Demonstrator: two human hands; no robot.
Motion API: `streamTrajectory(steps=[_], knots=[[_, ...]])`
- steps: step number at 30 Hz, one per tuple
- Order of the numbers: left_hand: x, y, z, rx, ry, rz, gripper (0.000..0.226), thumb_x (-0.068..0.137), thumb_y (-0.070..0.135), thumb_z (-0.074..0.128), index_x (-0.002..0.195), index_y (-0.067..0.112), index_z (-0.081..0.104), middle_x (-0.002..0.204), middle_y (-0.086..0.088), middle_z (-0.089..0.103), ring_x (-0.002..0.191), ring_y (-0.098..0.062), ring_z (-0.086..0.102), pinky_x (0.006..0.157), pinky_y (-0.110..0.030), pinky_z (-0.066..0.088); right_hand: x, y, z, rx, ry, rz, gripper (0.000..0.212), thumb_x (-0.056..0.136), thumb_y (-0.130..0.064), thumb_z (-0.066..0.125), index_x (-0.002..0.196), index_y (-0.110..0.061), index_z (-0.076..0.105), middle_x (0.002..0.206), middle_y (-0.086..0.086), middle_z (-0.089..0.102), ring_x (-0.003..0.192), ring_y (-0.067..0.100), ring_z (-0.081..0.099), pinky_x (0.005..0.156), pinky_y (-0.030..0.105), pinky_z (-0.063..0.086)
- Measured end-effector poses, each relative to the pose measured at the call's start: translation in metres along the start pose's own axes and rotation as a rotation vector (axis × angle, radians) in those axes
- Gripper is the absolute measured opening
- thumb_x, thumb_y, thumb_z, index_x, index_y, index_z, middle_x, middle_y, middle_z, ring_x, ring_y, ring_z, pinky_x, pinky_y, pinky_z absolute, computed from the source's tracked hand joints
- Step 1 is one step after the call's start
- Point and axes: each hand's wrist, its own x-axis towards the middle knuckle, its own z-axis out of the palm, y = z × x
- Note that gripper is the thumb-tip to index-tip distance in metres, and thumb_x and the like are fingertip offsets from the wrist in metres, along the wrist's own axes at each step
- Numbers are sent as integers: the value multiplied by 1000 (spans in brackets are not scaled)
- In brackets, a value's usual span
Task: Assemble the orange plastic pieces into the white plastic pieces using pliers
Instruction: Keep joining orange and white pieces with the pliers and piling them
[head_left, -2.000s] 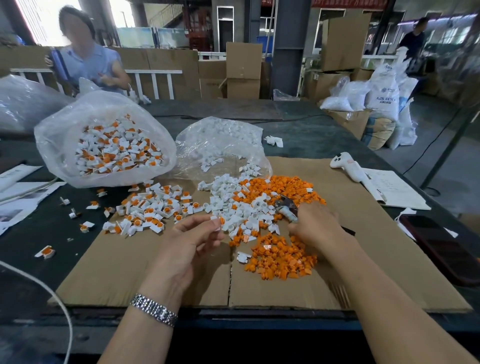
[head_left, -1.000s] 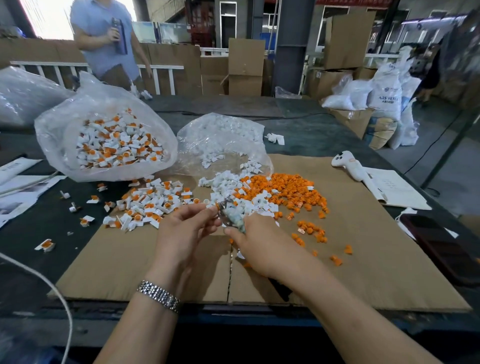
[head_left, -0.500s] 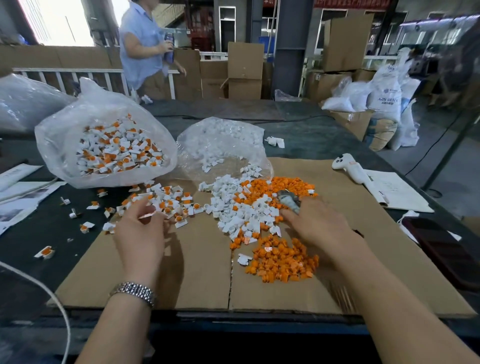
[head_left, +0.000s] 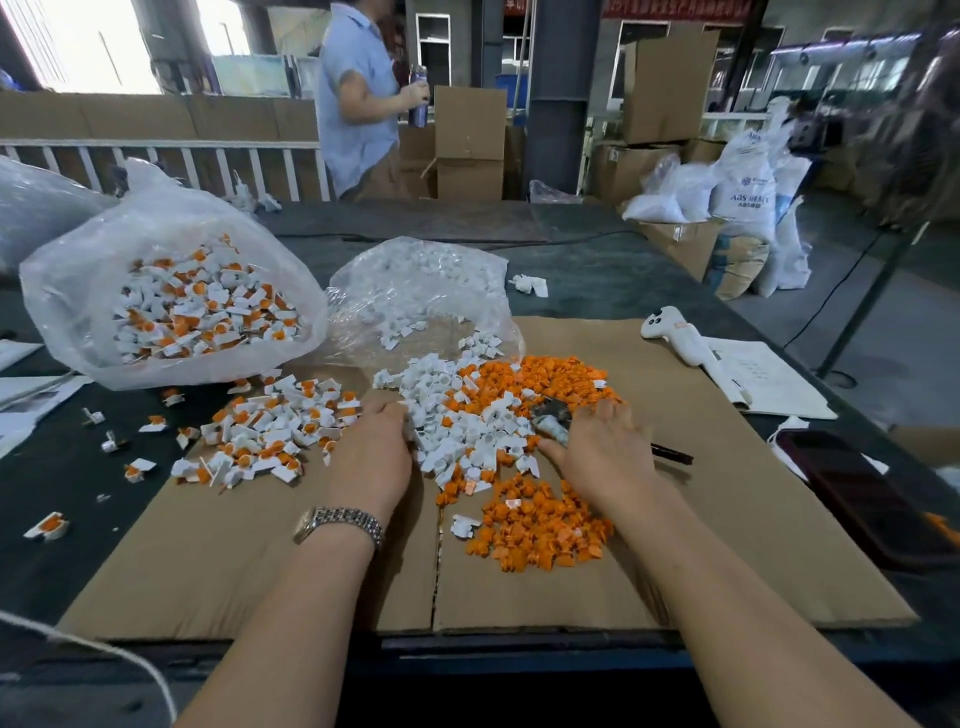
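Head view: on flat brown cardboard (head_left: 727, 499), the left hand (head_left: 371, 457) reaches into small, angular white plastic pieces (head_left: 457, 426) at 12 o'clock; its grip is hidden. The right hand (head_left: 605, 454) grips metal pliers (head_left: 550, 415) beside glossy orange plastic pieces (head_left: 540, 525).

matt cardboard sheet (head_left: 701, 519); glossy plastic bag (head_left: 171, 218)

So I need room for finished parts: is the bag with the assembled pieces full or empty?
Partly full: the bag lies open, assembled pieces heaped inside.
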Motion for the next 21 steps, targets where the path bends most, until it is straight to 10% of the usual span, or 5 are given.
streamTrajectory(steps=[9,15,21], knots=[[-1,-16,4,115,90,11,29,108,24,45,111,10,71,101,-7,63,81,-22,56,71,-33,47,-10,-4,-11,67,71,-70,60,98,-60,45,134,-13,49,138,14,43,131,33,39,105,51,38],[-6,-21,10,46,103,86,25,106,20,52,94,8,71,91,-1,50,73,-13,43,67,-27,37,-37,-42,-32,358,73,-502,17,97,-33,63,111,-24,65,108,-2,62,104,17,58,96,42,47],[-7,-18,-1,60,119,0,29,106,27,48,96,13,71,89,-2,59,77,-15,49,64,-27,38,-47,-75,-16,135,36,-681,21,101,-29,55,119,-24,66,113,4,53,103,24,55,91,38,37]])
